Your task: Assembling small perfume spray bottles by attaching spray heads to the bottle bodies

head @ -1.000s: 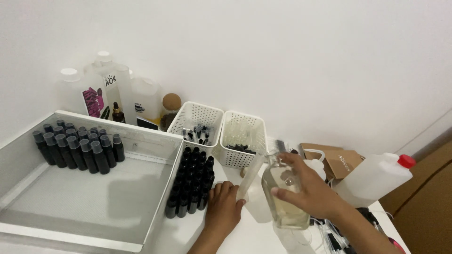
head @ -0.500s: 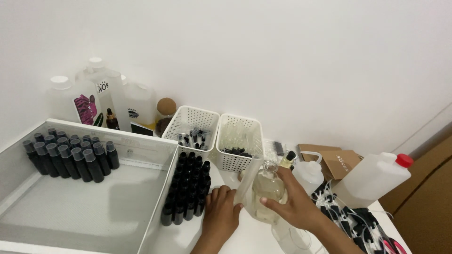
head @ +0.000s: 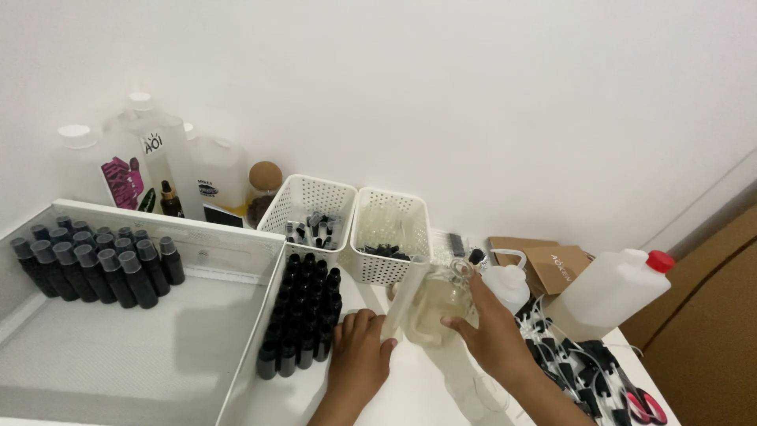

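Gripping the clear glass bottle [head: 436, 309] with curled right-hand fingers [head: 460, 324], any slip risked toppling black vials [head: 303, 319] beside the flat-pressed left hand [head: 360, 356].

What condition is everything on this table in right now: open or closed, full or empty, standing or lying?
Glass bottle: tilted, pale liquid inside, held by the right hand.
Left hand: resting on the table beside the black bottles, which stand upright and capped.
Tray: mostly bare, capped dark bottles upright in its far corner.
White jug: red cap on, leaning.
Two white baskets: open, small parts inside.
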